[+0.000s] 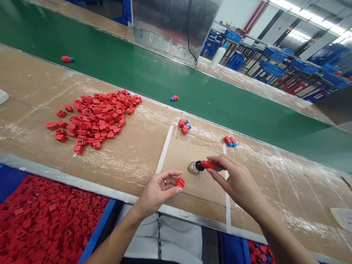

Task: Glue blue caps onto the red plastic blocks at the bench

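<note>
Over cardboard, left hand holds red block

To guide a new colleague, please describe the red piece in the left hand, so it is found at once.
Find the cardboard-covered bench beside the green conveyor belt. At its near edge, the ringed left hand pinches a small red square piece. Unlike the loose red heap, this piece is held up alone.
</note>
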